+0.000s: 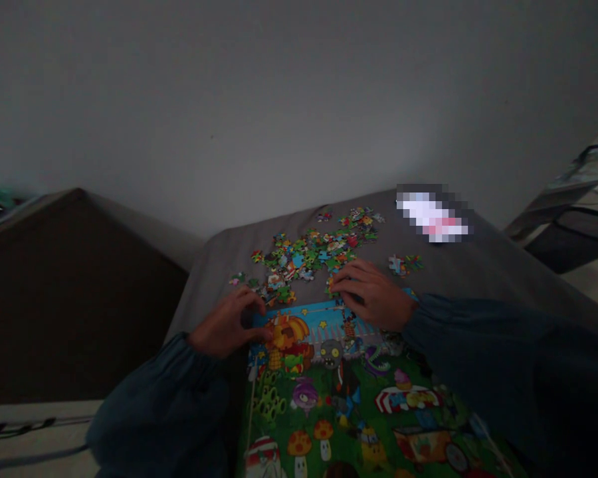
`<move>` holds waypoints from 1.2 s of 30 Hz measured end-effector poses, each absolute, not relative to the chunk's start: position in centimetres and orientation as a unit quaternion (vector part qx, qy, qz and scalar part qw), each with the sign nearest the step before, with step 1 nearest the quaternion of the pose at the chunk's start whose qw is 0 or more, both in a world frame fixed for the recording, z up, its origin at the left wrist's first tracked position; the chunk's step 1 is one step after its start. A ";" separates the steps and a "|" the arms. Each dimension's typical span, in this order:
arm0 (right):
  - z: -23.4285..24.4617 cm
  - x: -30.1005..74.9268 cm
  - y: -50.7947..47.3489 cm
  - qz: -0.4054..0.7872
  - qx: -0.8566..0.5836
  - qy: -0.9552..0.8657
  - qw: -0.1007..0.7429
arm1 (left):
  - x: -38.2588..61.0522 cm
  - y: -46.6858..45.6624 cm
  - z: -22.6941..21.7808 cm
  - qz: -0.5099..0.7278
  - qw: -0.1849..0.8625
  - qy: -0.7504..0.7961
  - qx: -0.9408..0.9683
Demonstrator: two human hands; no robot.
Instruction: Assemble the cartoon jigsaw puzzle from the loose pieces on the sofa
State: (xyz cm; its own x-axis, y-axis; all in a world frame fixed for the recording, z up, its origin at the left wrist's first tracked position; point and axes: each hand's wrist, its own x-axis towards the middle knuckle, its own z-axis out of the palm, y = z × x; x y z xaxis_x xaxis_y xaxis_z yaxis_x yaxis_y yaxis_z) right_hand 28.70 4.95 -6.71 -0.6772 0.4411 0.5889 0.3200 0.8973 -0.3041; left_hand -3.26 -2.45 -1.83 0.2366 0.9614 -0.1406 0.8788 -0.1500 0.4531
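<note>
The right hand (373,295) is over the far edge of a cartoon puzzle board (336,428), its fingers bent down and drawn close together, with the fingertips (335,284) right at the near side of the heaped jigsaw pieces (301,259). A small yellow-and-green piece (329,287) shows just left of those fingertips, seemingly touching them, though I cannot tell whether it is gripped. The left hand (224,324) curves in from the left at the board's far-left corner, thumb and forefinger spread apart with a gap between them; the thumb tip is beside the printed orange pumpkin (286,332), and the forefinger tip is near the left end of the heap. No piece can be made out between them. The heap spreads over a gray cloth-covered table (209,265), beyond the board and mostly between the two hands, stretching toward the far right. A separate little cluster (404,264) lies to the right, past the right hand's knuckles, and a single piece (323,217) lies at the far side. Farther right, a glowing, pixelated object (431,216) rests on the cloth near the wall (289,99).
</note>
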 end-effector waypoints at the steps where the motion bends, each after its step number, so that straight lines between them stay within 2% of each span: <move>1: -6.7 28.7 5.0 0.089 -0.210 -0.912 0.341 | -3.3 -2.3 -2.0 0.089 0.224 0.612 0.753; 8: -6.5 28.5 4.9 0.086 -0.219 -0.907 0.350 | -4.9 -1.4 -2.7 0.099 0.191 0.626 0.749; 12: -4.8 30.0 6.5 0.083 -0.272 -0.897 0.340 | -4.5 -1.3 -2.6 0.133 0.151 0.641 0.741; 16: -1.8 31.6 10.3 0.140 -0.368 -0.873 0.290 | -2.1 -1.4 -3.3 0.177 0.100 0.641 0.740; 19: -0.4 30.2 13.2 0.093 -0.405 -0.886 0.204 | -0.1 -1.4 -4.1 0.169 0.115 0.607 0.768; 26: -2.2 22.5 18.1 0.047 -0.411 -0.904 0.112 | 1.0 -1.6 -4.5 0.124 0.145 0.576 0.795; 31: -3.3 20.4 19.7 0.023 -0.425 -0.902 0.069 | 1.0 -1.7 -4.5 0.103 0.137 0.584 0.794; 36: -2.6 18.9 19.6 0.010 -0.385 -0.920 0.069 | 1.2 -1.7 -4.6 0.091 0.132 0.577 0.801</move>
